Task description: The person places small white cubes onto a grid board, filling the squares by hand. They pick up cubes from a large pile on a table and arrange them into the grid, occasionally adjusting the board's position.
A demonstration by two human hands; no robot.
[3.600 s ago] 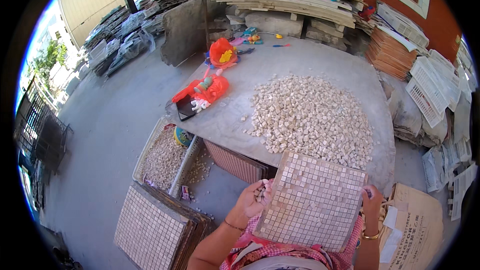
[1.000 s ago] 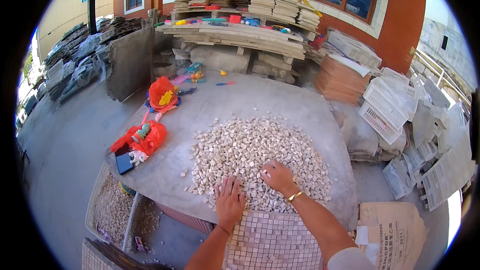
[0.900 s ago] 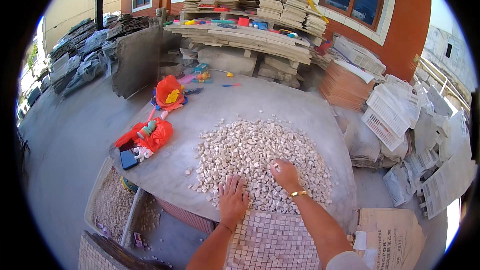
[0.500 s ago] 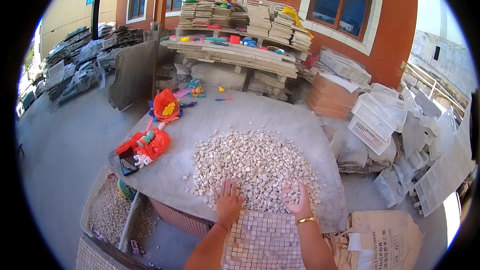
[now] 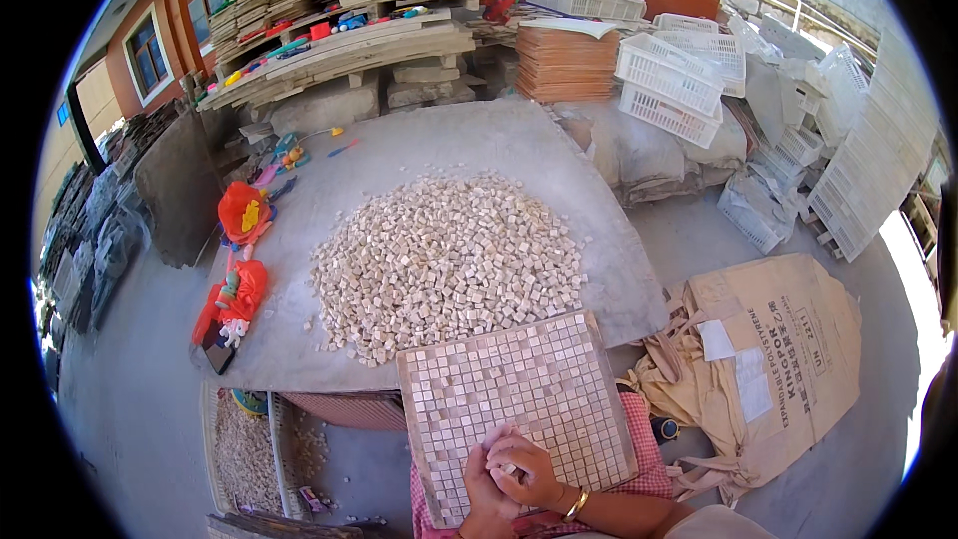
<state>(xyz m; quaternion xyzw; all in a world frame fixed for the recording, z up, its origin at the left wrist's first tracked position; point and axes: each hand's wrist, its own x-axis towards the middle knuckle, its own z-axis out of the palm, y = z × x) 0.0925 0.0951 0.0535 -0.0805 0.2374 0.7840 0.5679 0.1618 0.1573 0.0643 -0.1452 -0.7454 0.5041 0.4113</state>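
A gridded board (image 5: 519, 394) lies slanted at the near edge of the table, with small square stone tiles in most of its cells and gaps in others. Over its lower part my left hand (image 5: 483, 489) and my right hand (image 5: 529, 474) are pressed together, fingers curled round one another. A few small stone cubes (image 5: 511, 471) peep out between the fingers; the rest of what they hold is hidden. Beyond the board's far edge spreads a broad heap of pale stone cubes (image 5: 449, 265).
Red plastic bags (image 5: 242, 212) with toys and a dark phone (image 5: 218, 351) lie along the table's left side. Below stands a white bin (image 5: 277, 459) near loose cubes. At right are a brown paper sack (image 5: 788, 339), white crates (image 5: 669, 90) and stacked brown sheets (image 5: 566, 62).
My hands have left the near edge of the heap and come together over the board, closed round some cubes. The view has turned to the right and downward, showing more of the board.
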